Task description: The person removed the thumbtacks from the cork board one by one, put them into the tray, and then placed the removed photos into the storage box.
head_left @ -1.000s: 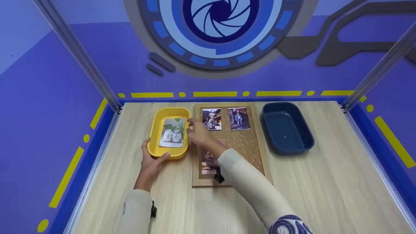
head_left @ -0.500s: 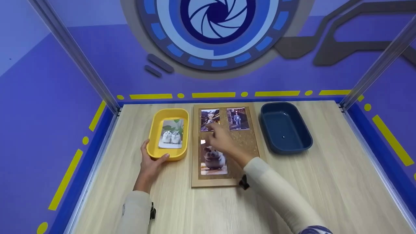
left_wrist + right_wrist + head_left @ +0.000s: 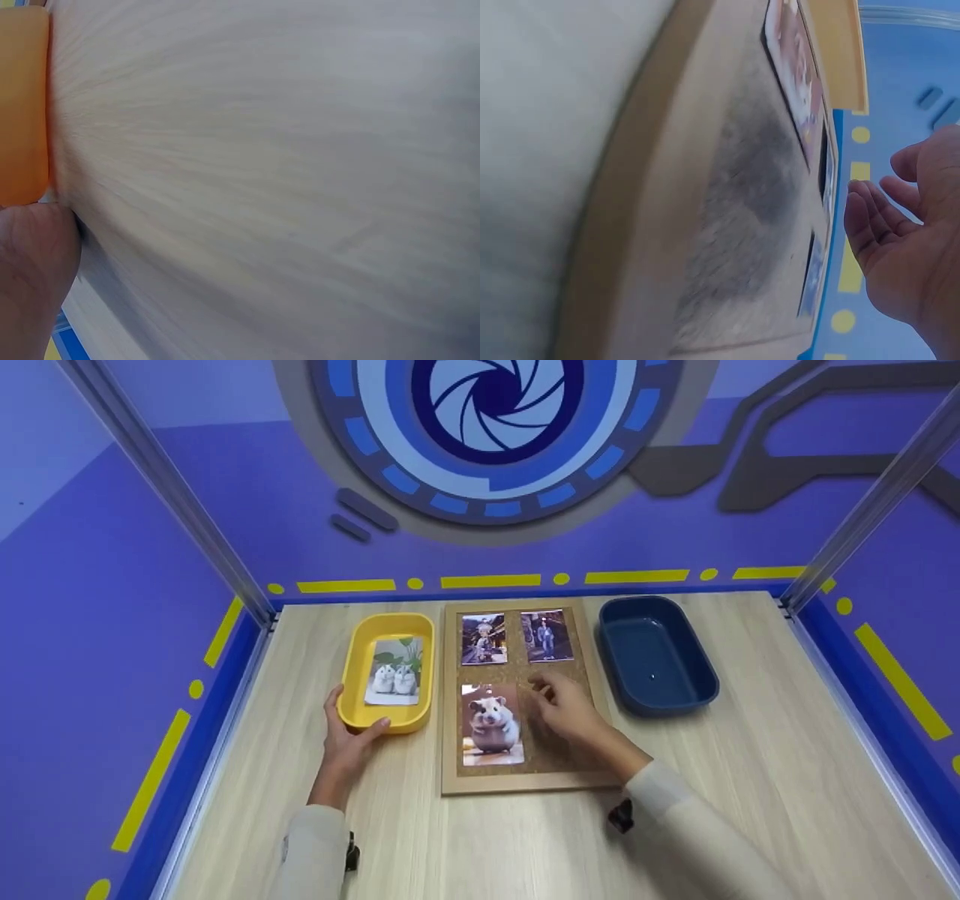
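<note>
My left hand (image 3: 350,754) holds the near left corner of a yellow tray (image 3: 409,721), thumb over the rim and fingers along the side. A photo of two hamsters (image 3: 395,671) lies in this tray. In the left wrist view, part of the hand (image 3: 34,255) shows beside the orange-looking tray wall (image 3: 22,105). My right hand (image 3: 568,714) hovers over the right half of a wood-framed corkboard (image 3: 517,784), fingers loosely bent, holding nothing. Left of it on the cork lies a larger photo of one hamster (image 3: 492,727).
Two photos of people, one at the upper left (image 3: 484,639) and one at the upper right (image 3: 547,635), lie on the board. A dark blue tray (image 3: 652,675) stands right of the board. Patterned panels (image 3: 525,547) enclose the table's back and sides.
My right hand has left the yellow tray's right rim and moved rightward across the corkboard, uncovering the single-hamster photo. The left hand has kept its hold on the tray.
</note>
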